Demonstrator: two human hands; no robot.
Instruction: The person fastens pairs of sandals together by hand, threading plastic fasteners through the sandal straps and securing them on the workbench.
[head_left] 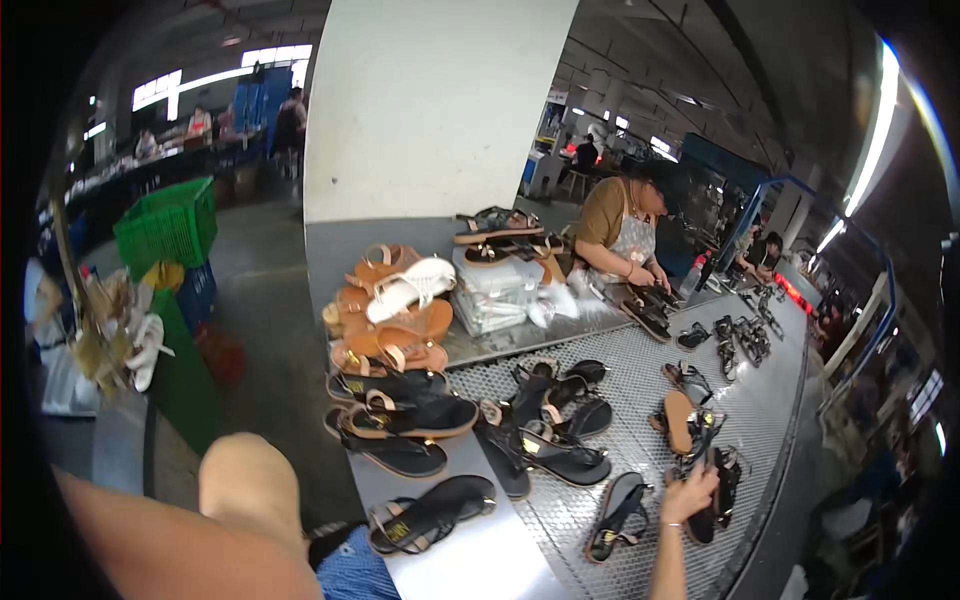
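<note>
My right hand (pixel 690 494) reaches over the perforated metal work surface (pixel 545 520), its fingers closed at the edge of a black sandal (pixel 701 526). Another black sandal (pixel 731 480) lies right beside it. Just left of the hand rests a single black sandal (pixel 618 515) with a dark strap. A sandal with its tan sole (pixel 679 420) turned up lies beyond the hand. My left arm (pixel 180 545) crosses the lower left corner, but the hand on it is out of view. On the smooth plate nearest me sits a black sandal (pixel 432 513).
Black sandals (pixel 565 395) crowd the middle. Brown sandals (pixel 385 325) with a white sandal (pixel 412 290) on top stand by a pillar (pixel 430 110). A co-worker (pixel 622 225) handles dark sandals farther along. A green crate (pixel 168 218) and a rounded beige object (pixel 250 485) are at left.
</note>
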